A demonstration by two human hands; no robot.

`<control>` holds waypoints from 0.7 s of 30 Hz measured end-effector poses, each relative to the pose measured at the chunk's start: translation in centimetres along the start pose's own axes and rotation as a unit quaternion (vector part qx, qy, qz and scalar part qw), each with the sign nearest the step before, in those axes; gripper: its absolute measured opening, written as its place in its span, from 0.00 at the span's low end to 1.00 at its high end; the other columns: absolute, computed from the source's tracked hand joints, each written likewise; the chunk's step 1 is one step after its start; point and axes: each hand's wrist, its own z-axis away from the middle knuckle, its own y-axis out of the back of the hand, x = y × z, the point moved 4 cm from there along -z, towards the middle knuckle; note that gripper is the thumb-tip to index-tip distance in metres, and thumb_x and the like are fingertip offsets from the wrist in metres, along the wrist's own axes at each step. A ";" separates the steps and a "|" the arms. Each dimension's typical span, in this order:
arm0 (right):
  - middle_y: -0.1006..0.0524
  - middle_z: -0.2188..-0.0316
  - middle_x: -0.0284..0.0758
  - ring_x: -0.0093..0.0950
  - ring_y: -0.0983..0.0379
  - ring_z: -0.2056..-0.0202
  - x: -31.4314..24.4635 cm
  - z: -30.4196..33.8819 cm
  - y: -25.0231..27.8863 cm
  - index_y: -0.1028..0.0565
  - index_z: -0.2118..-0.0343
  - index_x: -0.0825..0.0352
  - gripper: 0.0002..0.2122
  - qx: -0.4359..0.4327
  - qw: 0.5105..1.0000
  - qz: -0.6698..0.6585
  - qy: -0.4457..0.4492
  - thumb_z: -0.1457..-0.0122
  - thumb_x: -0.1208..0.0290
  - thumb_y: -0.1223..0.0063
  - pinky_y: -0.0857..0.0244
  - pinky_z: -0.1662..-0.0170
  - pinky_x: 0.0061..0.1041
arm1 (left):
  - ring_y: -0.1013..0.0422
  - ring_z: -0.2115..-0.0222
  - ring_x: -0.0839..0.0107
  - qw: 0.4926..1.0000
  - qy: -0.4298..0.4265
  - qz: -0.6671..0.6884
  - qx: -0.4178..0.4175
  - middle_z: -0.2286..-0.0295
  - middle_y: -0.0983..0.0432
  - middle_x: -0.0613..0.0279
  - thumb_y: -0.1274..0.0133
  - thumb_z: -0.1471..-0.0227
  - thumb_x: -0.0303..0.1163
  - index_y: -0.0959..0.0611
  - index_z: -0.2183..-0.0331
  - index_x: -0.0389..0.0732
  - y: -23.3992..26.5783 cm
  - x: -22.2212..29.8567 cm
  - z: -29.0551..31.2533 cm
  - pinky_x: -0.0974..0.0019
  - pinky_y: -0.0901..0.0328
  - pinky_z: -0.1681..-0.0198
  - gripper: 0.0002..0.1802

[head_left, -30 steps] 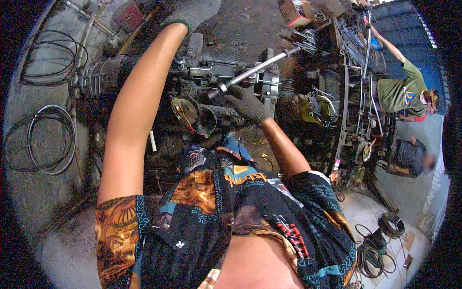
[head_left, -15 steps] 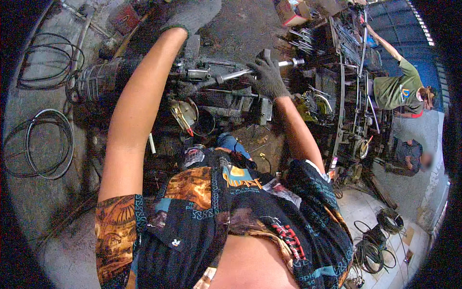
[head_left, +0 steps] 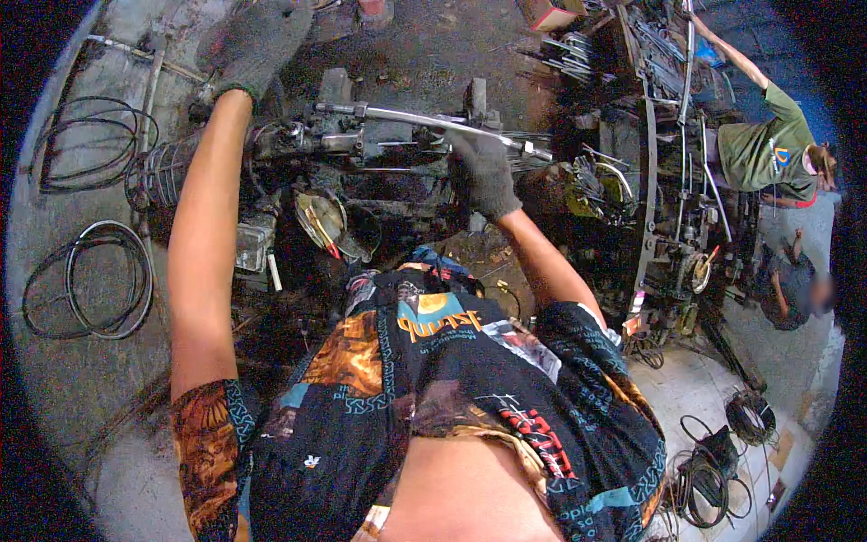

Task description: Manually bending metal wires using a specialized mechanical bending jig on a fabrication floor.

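The right hand (head_left: 483, 172), in a dark grey glove, was closed around a long shiny metal bar (head_left: 433, 120). The bar lay almost level across the top of a greasy engine block (head_left: 361, 172), running from a fitting at its left end to a point past the hand on the right. The hand gripped it toward the right end, with the knuckles facing up.

The left hand (head_left: 257, 41), gloved the same way, was stretched far out to the upper left. It rested on the dirty floor (head_left: 81, 406) just beyond the block; whether it held anything could not be told, as the glove covered what lay beneath it. The bare left forearm ran down from it along the left side of the block.

The block sat low in front of the person, black with oil. A round metal cover (head_left: 318, 217) leaned against its near side. A ribbed cylinder (head_left: 163, 172) stuck out on its left.

Two coils of black cable (head_left: 90, 280) lay on the floor to the left, well apart from the block. To the right stood a cluttered rack of metal parts (head_left: 668, 181). Beyond it, another person in a green shirt (head_left: 768, 149) reached an arm upward.
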 end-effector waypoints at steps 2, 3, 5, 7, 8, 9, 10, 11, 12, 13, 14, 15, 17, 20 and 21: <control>0.21 0.63 0.47 0.49 0.25 0.62 0.6 3.8 -2.6 0.28 0.42 0.62 0.28 -0.116 0.992 -0.036 -0.019 0.50 0.77 0.40 0.32 0.56 0.46 | 0.25 0.69 0.43 0.998 -0.053 0.007 0.043 0.75 0.23 0.37 0.49 0.43 0.49 0.17 0.77 0.32 -0.1 0.0 -0.1 0.41 0.34 0.63 0.27; 0.21 0.61 0.47 0.50 0.24 0.59 1.5 4.9 -3.4 0.27 0.43 0.62 0.27 -0.132 0.985 -0.083 -0.071 0.50 0.78 0.41 0.31 0.53 0.44 | 0.25 0.69 0.43 0.998 -0.049 0.006 0.039 0.75 0.23 0.37 0.49 0.43 0.49 0.17 0.77 0.32 -0.4 -0.1 -0.1 0.41 0.34 0.63 0.27; 0.20 0.55 0.47 0.51 0.25 0.50 6.2 9.1 -7.3 0.25 0.45 0.64 0.22 -0.162 0.954 -0.129 -0.217 0.46 0.77 0.43 0.31 0.45 0.39 | 0.25 0.69 0.42 0.999 0.026 0.022 -0.028 0.74 0.23 0.36 0.49 0.43 0.49 0.17 0.76 0.32 -0.2 0.6 -0.4 0.41 0.33 0.63 0.27; 0.20 0.53 0.47 0.51 0.25 0.50 9.9 10.8 -9.4 0.24 0.47 0.64 0.19 -0.089 0.974 -0.062 -0.198 0.44 0.74 0.44 0.31 0.45 0.40 | 0.25 0.68 0.42 0.997 0.052 0.037 -0.043 0.73 0.23 0.36 0.48 0.43 0.50 0.16 0.75 0.32 1.0 0.6 0.1 0.42 0.33 0.62 0.27; 0.21 0.52 0.47 0.51 0.25 0.50 10.3 9.6 -9.3 0.23 0.47 0.64 0.19 -0.095 0.972 -0.066 -0.204 0.43 0.72 0.44 0.31 0.45 0.40 | 0.25 0.68 0.41 0.994 0.072 0.061 -0.055 0.72 0.23 0.36 0.48 0.43 0.50 0.16 0.73 0.32 0.9 0.0 0.6 0.42 0.33 0.62 0.27; 0.21 0.52 0.47 0.51 0.25 0.50 11.5 9.9 -10.2 0.23 0.47 0.64 0.19 -0.097 0.972 -0.071 -0.203 0.43 0.72 0.44 0.31 0.45 0.40 | 0.25 0.68 0.41 0.994 0.076 0.057 -0.057 0.72 0.23 0.36 0.48 0.43 0.50 0.16 0.73 0.32 0.4 -0.7 0.7 0.42 0.33 0.62 0.27; 0.21 0.51 0.48 0.50 0.25 0.50 13.5 10.9 -11.5 0.23 0.47 0.62 0.19 -0.141 0.966 -0.048 -0.212 0.43 0.71 0.44 0.31 0.45 0.40 | 0.25 0.68 0.42 0.997 0.044 0.062 -0.029 0.72 0.22 0.36 0.48 0.43 0.50 0.16 0.72 0.32 -0.3 -0.6 0.1 0.43 0.33 0.62 0.27; 0.22 0.50 0.49 0.50 0.25 0.49 15.3 11.9 -12.8 0.23 0.47 0.61 0.19 -0.185 0.957 -0.025 -0.221 0.43 0.70 0.44 0.30 0.46 0.41 | 0.24 0.67 0.42 0.998 0.012 0.066 -0.001 0.71 0.22 0.36 0.48 0.43 0.50 0.16 0.71 0.32 -0.9 -0.6 -0.3 0.43 0.33 0.62 0.27; 0.22 0.50 0.49 0.50 0.25 0.49 16.1 12.3 -14.5 0.23 0.47 0.61 0.19 -0.191 0.957 -0.033 -0.217 0.43 0.70 0.44 0.30 0.46 0.41 | 0.24 0.67 0.42 0.998 0.020 0.059 -0.005 0.71 0.22 0.36 0.48 0.43 0.50 0.16 0.71 0.32 -1.1 -1.1 0.3 0.43 0.33 0.62 0.27; 0.21 0.51 0.49 0.50 0.25 0.50 16.6 12.0 -15.5 0.22 0.48 0.60 0.18 -0.233 0.939 -0.071 -0.242 0.43 0.69 0.44 0.30 0.47 0.42 | 0.24 0.67 0.42 0.998 0.018 0.061 0.001 0.70 0.22 0.36 0.48 0.43 0.50 0.16 0.71 0.32 -0.8 -1.1 0.4 0.43 0.33 0.63 0.26; 0.21 0.52 0.49 0.49 0.24 0.50 16.7 12.1 -16.5 0.22 0.48 0.59 0.18 -0.275 0.917 -0.107 -0.267 0.43 0.69 0.45 0.29 0.49 0.42 | 0.23 0.67 0.42 0.998 0.016 0.064 0.007 0.70 0.22 0.36 0.48 0.43 0.50 0.16 0.71 0.32 -0.6 -1.0 0.4 0.43 0.34 0.64 0.26; 0.21 0.53 0.48 0.49 0.24 0.52 16.3 12.1 -16.2 0.21 0.51 0.60 0.16 -0.149 0.920 -0.251 -0.261 0.43 0.71 0.46 0.28 0.52 0.44 | 0.23 0.67 0.42 0.998 0.019 0.061 0.005 0.70 0.22 0.36 0.48 0.43 0.50 0.16 0.71 0.32 -0.5 -1.1 0.2 0.43 0.34 0.64 0.26; 0.21 0.54 0.47 0.49 0.24 0.52 16.6 12.7 -17.3 0.21 0.52 0.61 0.15 -0.184 0.942 -0.155 -0.233 0.43 0.71 0.47 0.29 0.52 0.44 | 0.23 0.67 0.43 0.998 0.031 0.006 -0.046 0.69 0.22 0.35 0.48 0.43 0.49 0.16 0.71 0.32 -0.7 -1.0 -0.5 0.44 0.34 0.65 0.26; 0.21 0.56 0.49 0.49 0.24 0.51 16.1 11.8 -18.6 0.21 0.55 0.63 0.12 -0.250 0.951 0.006 -0.181 0.42 0.72 0.49 0.30 0.50 0.45 | 0.23 0.69 0.42 0.997 0.024 0.011 -0.066 0.71 0.22 0.35 0.48 0.43 0.48 0.17 0.71 0.31 -0.6 -0.5 -0.9 0.44 0.34 0.65 0.25; 0.21 0.56 0.50 0.50 0.25 0.52 16.0 11.5 -18.4 0.21 0.55 0.63 0.13 -0.219 0.950 -0.005 -0.221 0.41 0.72 0.50 0.30 0.50 0.45 | 0.23 0.69 0.42 0.997 0.024 0.010 -0.066 0.71 0.22 0.35 0.48 0.43 0.48 0.17 0.71 0.31 -0.5 -0.4 -0.8 0.44 0.34 0.65 0.25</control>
